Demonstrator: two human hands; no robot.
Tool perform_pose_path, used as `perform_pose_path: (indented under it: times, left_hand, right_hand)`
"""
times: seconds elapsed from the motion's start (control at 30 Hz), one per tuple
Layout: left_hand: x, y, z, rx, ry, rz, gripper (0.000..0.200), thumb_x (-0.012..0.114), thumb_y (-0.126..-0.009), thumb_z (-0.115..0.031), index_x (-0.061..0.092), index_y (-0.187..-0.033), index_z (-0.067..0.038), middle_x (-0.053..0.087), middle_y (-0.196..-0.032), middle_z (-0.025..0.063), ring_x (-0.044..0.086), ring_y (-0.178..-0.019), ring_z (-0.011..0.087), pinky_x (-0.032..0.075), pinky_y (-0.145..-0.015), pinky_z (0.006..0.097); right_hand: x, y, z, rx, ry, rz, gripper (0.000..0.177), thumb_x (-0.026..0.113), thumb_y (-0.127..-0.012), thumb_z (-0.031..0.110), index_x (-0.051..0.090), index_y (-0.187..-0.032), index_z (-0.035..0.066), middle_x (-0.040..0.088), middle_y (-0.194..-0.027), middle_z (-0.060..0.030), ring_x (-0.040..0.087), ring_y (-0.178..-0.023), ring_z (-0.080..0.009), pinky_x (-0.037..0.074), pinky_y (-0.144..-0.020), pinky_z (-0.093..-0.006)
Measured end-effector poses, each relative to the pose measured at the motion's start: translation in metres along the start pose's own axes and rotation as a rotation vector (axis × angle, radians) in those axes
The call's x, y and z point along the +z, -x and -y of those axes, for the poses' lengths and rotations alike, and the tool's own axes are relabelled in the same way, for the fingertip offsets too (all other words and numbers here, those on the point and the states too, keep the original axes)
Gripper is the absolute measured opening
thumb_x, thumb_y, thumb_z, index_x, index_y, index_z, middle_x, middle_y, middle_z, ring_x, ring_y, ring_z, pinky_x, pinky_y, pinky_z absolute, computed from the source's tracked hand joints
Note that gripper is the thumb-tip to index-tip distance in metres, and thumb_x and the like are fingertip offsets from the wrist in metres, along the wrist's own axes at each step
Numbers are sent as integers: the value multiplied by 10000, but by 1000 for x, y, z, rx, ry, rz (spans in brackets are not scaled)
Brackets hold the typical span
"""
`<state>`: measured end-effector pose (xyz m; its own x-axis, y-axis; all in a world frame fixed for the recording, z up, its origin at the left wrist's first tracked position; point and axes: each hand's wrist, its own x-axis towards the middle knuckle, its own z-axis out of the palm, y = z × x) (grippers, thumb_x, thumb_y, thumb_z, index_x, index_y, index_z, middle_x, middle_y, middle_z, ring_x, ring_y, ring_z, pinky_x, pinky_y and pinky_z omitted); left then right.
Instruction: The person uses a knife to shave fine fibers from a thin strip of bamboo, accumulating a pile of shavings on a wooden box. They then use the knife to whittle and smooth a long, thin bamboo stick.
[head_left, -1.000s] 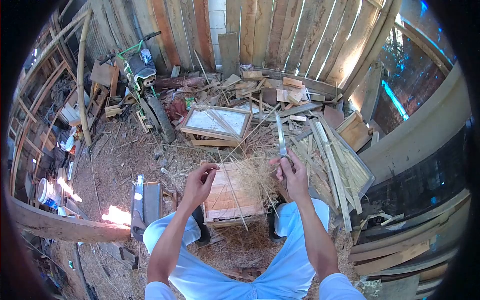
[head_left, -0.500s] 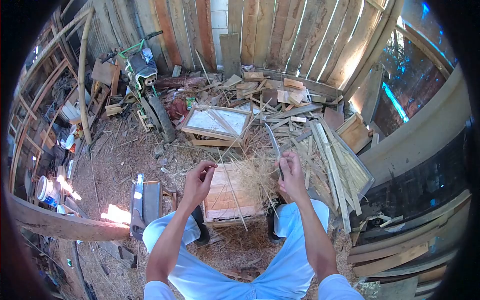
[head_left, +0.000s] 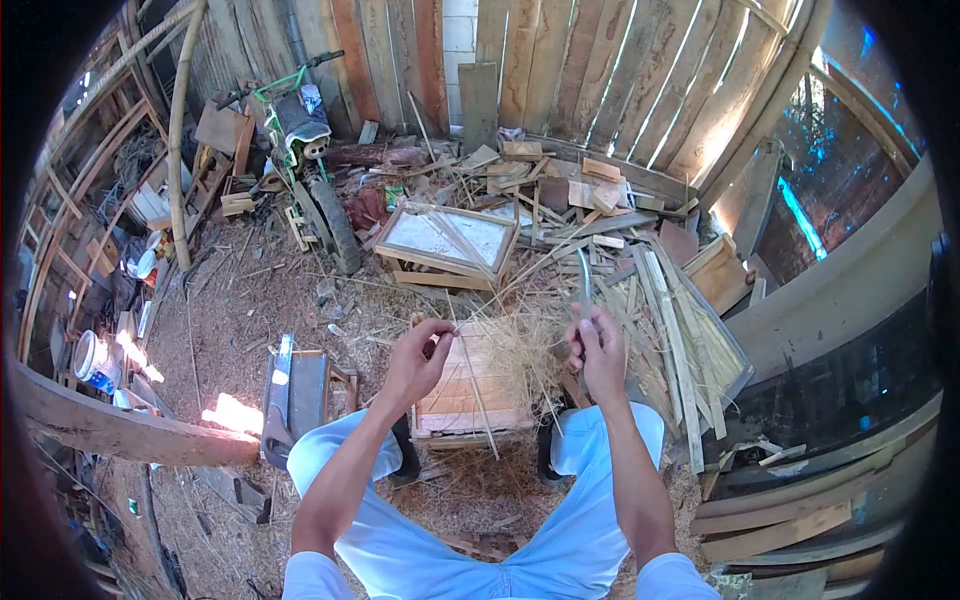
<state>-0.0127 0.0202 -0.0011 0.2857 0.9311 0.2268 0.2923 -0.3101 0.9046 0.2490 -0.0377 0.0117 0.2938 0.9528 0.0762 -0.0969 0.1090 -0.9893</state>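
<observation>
My right hand (head_left: 602, 352) is closed around the handle of a knife (head_left: 585, 275), its long blade pointing up and away from me. My left hand (head_left: 415, 365) makes a pinch at the upper end of a thin wooden strip (head_left: 476, 392), which slants down across a low wooden box (head_left: 470, 425) between my knees. Just what lies between those fingertips is small and partly hidden. A tangle of fine, pale shavings (head_left: 515, 350) covers the box's right side, between the two hands.
Beyond the box lies a wooden frame with a white panel (head_left: 455, 240). Scrap wood (head_left: 590, 190) is piled by the plank wall, and long strips (head_left: 675, 330) lie at right. A green motorbike (head_left: 305, 140) stands back left. A handsaw (head_left: 278, 405) rests beside my left knee.
The view has shifted slightly, moving the scene rightward. My left hand and the strip's upper end have moved right. The knife has swung from a tilt to nearly upright.
</observation>
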Motion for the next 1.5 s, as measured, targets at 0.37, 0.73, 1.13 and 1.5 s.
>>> perform_pose_path:
  times: [0.37, 0.73, 1.13, 1.5]
  left_hand:
    - [9, 9, -22, 127, -104, 111, 78, 600, -865, -73, 626, -904, -11, 572, -666, 48, 426, -482, 85, 328, -456, 254]
    - [18, 9, -29, 266, -245, 59, 70, 620, -821, -48, 623, -891, -59, 635, -786, 65, 587, -541, 205, 449, -475, 307]
    - [16, 7, -28, 249, -172, 99, 58, 622, -829, -27, 627, -884, -10, 603, -709, 63, 503, -506, 113, 387, -469, 251]
    - [11, 12, -34, 132, -85, 216, 68, 611, -844, -70, 621, -884, -15, 580, -687, 88, 491, -514, 163, 386, -484, 287]
  right_hand:
    - [16, 10, 6, 259, -349, 202, 496, 508, -941, 155, 334, -1388, 29, 621, -892, -94, 426, -566, -54, 354, -438, -169]
    - [28, 17, 6, 522, -420, 451, 444, 512, -944, 163, 391, -1361, 72, 570, -811, -35, 376, -542, -27, 300, -434, -156]
    - [28, 13, 7, 498, -489, 402, 418, 503, -946, 165, 420, -1341, 59, 543, -754, 2, 346, -498, -13, 281, -406, -146]
    - [22, 15, 7, 472, -547, 431, 420, 517, -947, 219, 442, -1319, 38, 542, -742, 5, 351, -494, -15, 253, -414, -150]
